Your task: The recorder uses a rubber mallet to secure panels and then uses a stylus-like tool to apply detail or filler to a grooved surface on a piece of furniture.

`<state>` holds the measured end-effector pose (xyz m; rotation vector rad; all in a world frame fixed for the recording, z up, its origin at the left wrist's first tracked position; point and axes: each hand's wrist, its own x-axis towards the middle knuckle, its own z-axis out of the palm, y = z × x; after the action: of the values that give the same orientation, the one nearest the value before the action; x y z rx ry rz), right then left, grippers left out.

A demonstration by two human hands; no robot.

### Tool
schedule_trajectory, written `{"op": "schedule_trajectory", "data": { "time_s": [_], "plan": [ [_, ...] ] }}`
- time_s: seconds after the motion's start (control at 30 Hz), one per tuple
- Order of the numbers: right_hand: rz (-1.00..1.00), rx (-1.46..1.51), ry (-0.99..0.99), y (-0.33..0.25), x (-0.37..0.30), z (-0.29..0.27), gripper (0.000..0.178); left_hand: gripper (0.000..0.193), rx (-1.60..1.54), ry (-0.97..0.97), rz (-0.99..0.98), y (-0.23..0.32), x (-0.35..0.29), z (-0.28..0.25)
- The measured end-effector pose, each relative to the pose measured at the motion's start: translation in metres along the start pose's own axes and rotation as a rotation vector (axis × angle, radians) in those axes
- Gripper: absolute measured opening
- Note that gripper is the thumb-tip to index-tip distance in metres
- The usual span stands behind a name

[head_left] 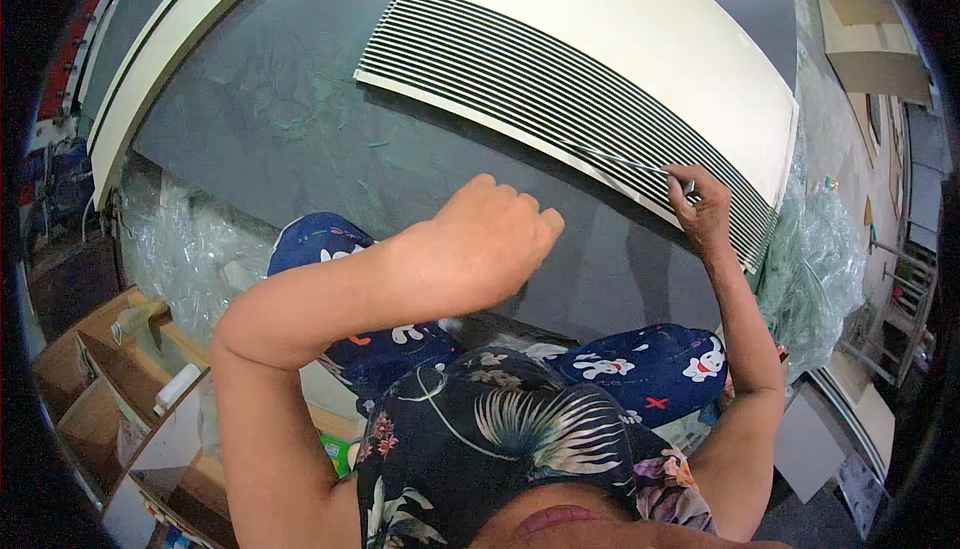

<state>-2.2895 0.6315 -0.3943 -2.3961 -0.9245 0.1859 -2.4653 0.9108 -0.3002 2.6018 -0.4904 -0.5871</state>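
A cream panel [640,29] with a band of dark parallel grooves [540,74] lies on a dark grey work surface [260,99]. My right hand [700,204] is closed around a slim silvery rod-like tool [630,162], whose thin end reaches left over the grooves near the panel's front edge. The tool's exact kind cannot be made out. Held over the near side of the surface, my left hand [490,239] is curled into a fist, back upward, apart from the panel. Whatever its fingers may hold is hidden.
Greenish smears [330,129] mark the surface left of the panel. A curved cream strip [170,59] stands at the far left. Crumpled clear plastic [815,259] lies at the right, and more plastic wrap [195,239] at the left. A wooden compartment box [105,389] sits at the lower left.
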Motion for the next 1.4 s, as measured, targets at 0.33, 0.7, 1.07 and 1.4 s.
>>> {"op": "schedule_trajectory", "data": {
  "time_s": [0.33, 0.7, 1.07, 1.4],
  "plan": [
    [-0.023, -0.001, -0.011, 0.018, -0.016, 0.017, 0.011, 0.017, 0.074, 0.044, -0.005, -0.005, -0.003, 0.022],
    [-0.123, -0.105, 0.078, 0.025, -0.014, 0.028, 0.014, 0.019, 0.145, -0.038, -0.068, -0.016, 0.008, 0.031],
    [-0.17, 0.0, 0.1, 0.025, -0.025, 0.028, 0.011, 0.07, 0.163, -0.21, -0.376, -0.054, 0.036, 0.04],
    [-0.2, 0.073, 0.146, 0.017, -0.012, 0.05, 0.009, 0.078, 0.134, -0.318, -0.416, -0.059, 0.049, 0.052]
  ]
}}
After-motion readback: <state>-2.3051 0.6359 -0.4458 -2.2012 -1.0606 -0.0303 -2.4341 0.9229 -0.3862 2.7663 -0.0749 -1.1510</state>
